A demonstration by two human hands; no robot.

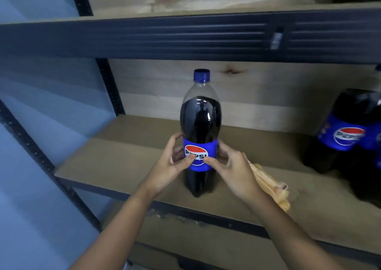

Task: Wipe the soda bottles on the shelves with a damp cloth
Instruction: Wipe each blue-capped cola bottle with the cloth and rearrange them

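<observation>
The left hand (173, 162) and right hand (233, 166) grasp the upright soda bottle (200, 125) at its label, probably to steady it on the shelf (123, 156), while the cloth (272, 185) lies just beside the right hand.

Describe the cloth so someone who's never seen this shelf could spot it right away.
Look at the middle wooden shelf of the dark metal rack. Just right of the lone upright Pepsi bottle, behind the right hand, lies a crumpled cloth. It is the only pale orange, soft thing there; everything else nearby is dark bottles.
</observation>
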